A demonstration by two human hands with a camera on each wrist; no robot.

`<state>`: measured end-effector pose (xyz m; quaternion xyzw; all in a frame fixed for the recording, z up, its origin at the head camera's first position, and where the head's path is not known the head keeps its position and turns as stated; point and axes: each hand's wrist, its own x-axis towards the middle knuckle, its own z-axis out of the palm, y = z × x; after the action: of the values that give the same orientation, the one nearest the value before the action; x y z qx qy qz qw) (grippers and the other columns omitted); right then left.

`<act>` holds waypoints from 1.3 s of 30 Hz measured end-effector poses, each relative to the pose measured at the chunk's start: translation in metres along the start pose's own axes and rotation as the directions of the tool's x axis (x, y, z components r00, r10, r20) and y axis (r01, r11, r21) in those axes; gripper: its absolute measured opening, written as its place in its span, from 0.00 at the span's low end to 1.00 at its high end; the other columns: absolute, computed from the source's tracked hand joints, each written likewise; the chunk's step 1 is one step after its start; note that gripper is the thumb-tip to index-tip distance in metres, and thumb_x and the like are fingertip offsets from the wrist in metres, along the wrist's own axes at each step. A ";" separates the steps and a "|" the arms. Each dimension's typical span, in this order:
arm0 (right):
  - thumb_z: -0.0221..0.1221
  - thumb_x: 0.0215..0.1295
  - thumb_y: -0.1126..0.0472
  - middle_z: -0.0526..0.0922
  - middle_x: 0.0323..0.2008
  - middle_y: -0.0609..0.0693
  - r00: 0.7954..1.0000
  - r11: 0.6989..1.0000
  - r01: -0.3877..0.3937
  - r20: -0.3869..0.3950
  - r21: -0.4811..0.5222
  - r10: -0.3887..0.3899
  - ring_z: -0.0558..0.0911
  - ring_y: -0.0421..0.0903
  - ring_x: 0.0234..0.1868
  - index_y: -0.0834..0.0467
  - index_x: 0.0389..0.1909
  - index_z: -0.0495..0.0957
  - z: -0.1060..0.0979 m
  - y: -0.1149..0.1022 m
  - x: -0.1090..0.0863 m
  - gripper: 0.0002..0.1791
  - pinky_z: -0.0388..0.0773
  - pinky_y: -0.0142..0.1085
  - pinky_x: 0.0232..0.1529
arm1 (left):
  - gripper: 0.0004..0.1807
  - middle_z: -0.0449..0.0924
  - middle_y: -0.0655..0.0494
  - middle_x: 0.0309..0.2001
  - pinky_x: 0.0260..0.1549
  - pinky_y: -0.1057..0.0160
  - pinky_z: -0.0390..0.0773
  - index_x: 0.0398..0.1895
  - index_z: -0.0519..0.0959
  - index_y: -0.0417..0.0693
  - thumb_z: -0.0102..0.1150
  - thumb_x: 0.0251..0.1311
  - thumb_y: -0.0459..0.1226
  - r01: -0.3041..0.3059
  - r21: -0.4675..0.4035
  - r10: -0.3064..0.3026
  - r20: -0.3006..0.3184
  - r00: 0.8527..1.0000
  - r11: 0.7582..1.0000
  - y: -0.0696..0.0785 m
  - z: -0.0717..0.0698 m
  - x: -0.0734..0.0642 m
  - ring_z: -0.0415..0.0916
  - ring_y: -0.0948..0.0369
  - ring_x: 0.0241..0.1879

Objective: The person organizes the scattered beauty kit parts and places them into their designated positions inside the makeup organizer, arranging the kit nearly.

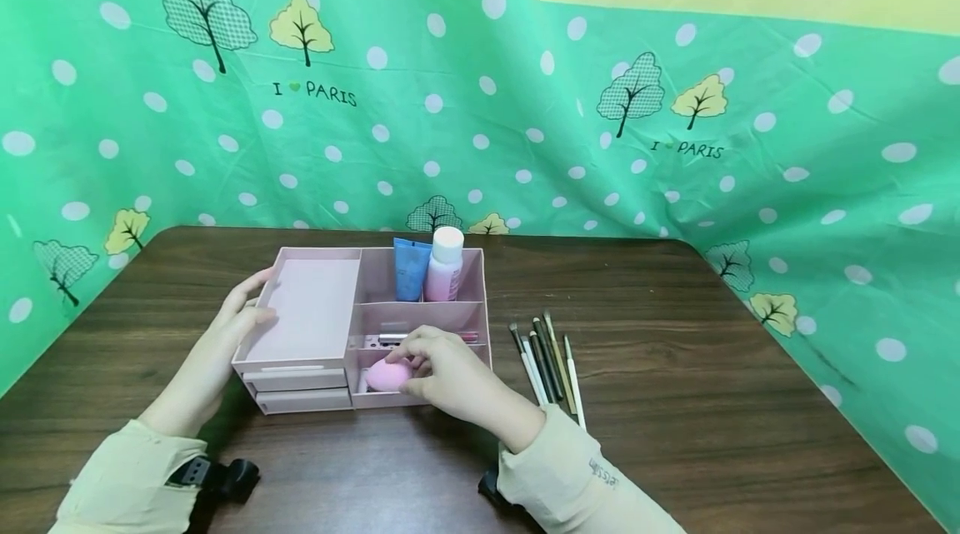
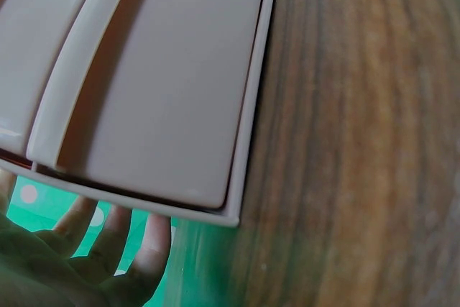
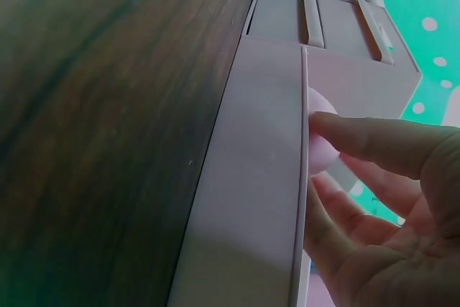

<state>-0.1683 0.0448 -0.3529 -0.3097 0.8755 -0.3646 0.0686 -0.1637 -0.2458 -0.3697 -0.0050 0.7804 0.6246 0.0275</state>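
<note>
A pale pink desktop organizer [image 1: 310, 309] stands on the table, with two drawers at its lower left. My left hand [image 1: 217, 351] rests against its left side, thumb over the top edge; in the left wrist view the extended fingers [image 2: 149, 253] touch the side wall. With thumb and fingers, my right hand [image 1: 457, 373] pinches a pink makeup sponge [image 1: 387, 376] in the front right compartment. The organizer's front wall hides part of the sponge [image 3: 323, 145] in the right wrist view. Slim tubes [image 1: 390, 339] lie in the middle compartment, partly behind the right hand.
A blue tube [image 1: 411, 269] and a white-capped pink bottle [image 1: 444, 267] stand in the back compartment. Several makeup brushes [image 1: 551, 363] lie on the dark wooden table [image 1: 712, 401], right of the organizer beside my right forearm. A green dotted cloth [image 1: 480, 101] hangs behind.
</note>
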 end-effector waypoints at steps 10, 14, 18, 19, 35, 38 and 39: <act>0.64 0.63 0.68 0.81 0.45 0.52 0.999 0.999 0.006 0.036 -0.048 -0.005 0.83 0.48 0.45 0.60 0.47 0.84 -0.004 0.001 -0.002 0.11 0.78 0.32 0.47 | 0.35 0.36 0.41 0.77 0.64 0.32 0.44 0.80 0.42 0.69 0.41 0.73 0.47 0.001 0.000 -0.001 0.008 1.000 1.000 -0.001 -0.003 0.000 0.40 0.42 0.72; 0.64 0.63 0.67 0.83 0.45 0.54 0.999 0.999 0.030 0.009 0.032 -0.030 0.84 0.50 0.46 0.62 0.47 0.83 -0.015 -0.002 -0.007 0.12 0.79 0.33 0.48 | 0.35 0.36 0.41 0.77 0.65 0.32 0.45 0.80 0.41 0.69 0.41 0.74 0.47 0.003 -0.004 -0.003 0.011 1.000 1.000 0.000 -0.004 0.000 0.41 0.42 0.72; 0.65 0.63 0.63 0.84 0.47 0.53 0.998 0.986 0.046 -0.056 0.163 -0.037 0.85 0.45 0.45 0.60 0.47 0.84 -0.033 -0.011 -0.013 0.12 0.79 0.32 0.48 | 0.35 0.36 0.42 0.77 0.65 0.32 0.44 0.80 0.42 0.69 0.40 0.74 0.47 -0.004 0.001 0.004 0.009 1.000 1.000 0.000 -0.005 0.001 0.41 0.42 0.72; 0.65 0.63 0.62 0.85 0.47 0.52 0.997 0.981 0.043 -0.069 0.191 -0.030 0.84 0.43 0.45 0.58 0.47 0.84 -0.038 -0.014 -0.015 0.12 0.79 0.33 0.48 | 0.35 0.35 0.42 0.77 0.65 0.32 0.44 0.80 0.42 0.69 0.40 0.74 0.47 -0.004 0.002 0.004 0.010 1.000 1.000 0.000 -0.005 0.001 0.41 0.42 0.72; 0.66 0.62 0.61 0.88 0.38 0.47 0.982 0.944 0.049 -0.187 0.326 0.014 0.85 0.46 0.38 0.51 0.50 0.82 -0.089 -0.038 -0.050 0.15 0.79 0.36 0.38 | 0.35 0.32 0.42 0.78 0.64 0.29 0.40 0.80 0.42 0.69 0.40 0.74 0.49 0.008 0.011 -0.008 0.007 1.000 1.000 -0.001 -0.004 -0.001 0.35 0.42 0.73; 0.66 0.62 0.61 0.87 0.37 0.46 0.980 0.952 0.036 -0.199 0.305 0.026 0.85 0.46 0.38 0.50 0.49 0.83 -0.095 -0.034 -0.053 0.14 0.79 0.35 0.39 | 0.35 0.32 0.43 0.78 0.64 0.29 0.39 0.79 0.42 0.69 0.41 0.73 0.48 0.006 0.008 -0.006 0.007 1.000 1.000 -0.001 -0.003 -0.001 0.33 0.42 0.74; 0.66 0.62 0.62 0.87 0.37 0.46 0.980 0.957 0.034 -0.198 0.288 0.025 0.85 0.45 0.39 0.50 0.49 0.83 -0.096 -0.032 -0.055 0.14 0.79 0.36 0.40 | 0.35 0.32 0.43 0.78 0.64 0.29 0.39 0.79 0.43 0.69 0.41 0.73 0.48 0.006 0.007 -0.006 0.008 1.000 1.000 -0.001 -0.002 0.000 0.33 0.42 0.74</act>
<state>-0.1422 0.1170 -0.2669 -0.2600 0.8144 -0.5183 0.0242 -0.1633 -0.2480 -0.3702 -0.0047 0.7824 0.6219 0.0327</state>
